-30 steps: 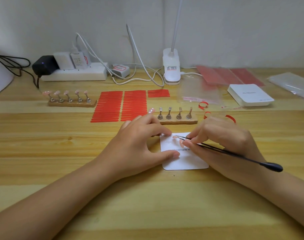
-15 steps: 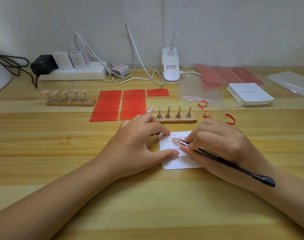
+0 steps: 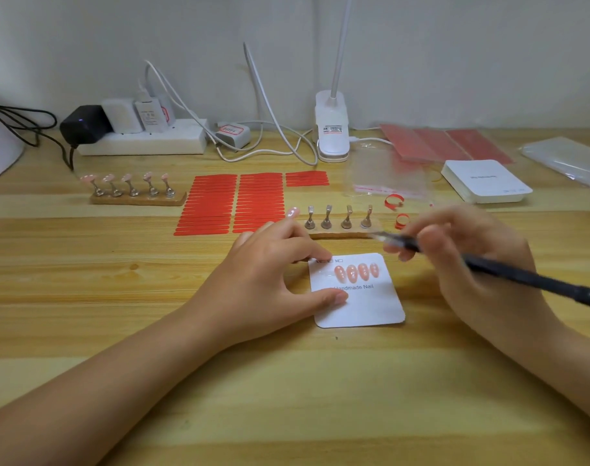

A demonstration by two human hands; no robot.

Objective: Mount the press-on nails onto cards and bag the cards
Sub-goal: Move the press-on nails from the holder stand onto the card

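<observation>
A white card (image 3: 364,304) printed "Handmade Nail" lies on the wooden table, with several pink press-on nails (image 3: 355,272) stuck in a row on it. My left hand (image 3: 266,274) holds the card down, forefinger at its top left corner and thumb on its left edge. My right hand (image 3: 461,260) grips black tweezers (image 3: 481,264), lifted to the right of the card with their tips over the near wooden stand (image 3: 340,232). One pink nail (image 3: 292,212) sits on that stand's leftmost peg; the other pegs are bare. A second stand (image 3: 137,198) at the left carries several pink nails.
Sheets of red adhesive strips (image 3: 233,203) lie behind my left hand. Curled red backing pieces (image 3: 392,200), clear bags (image 3: 384,178), a stack of white cards (image 3: 485,181), red sheets (image 3: 444,144) and more bags (image 3: 566,159) are at the right. A power strip (image 3: 142,141), cables and a clip lamp (image 3: 332,129) line the wall.
My right hand has lifted off the card and swung up and right with the tweezers, uncovering the row of nails. My left hand stays on the card.
</observation>
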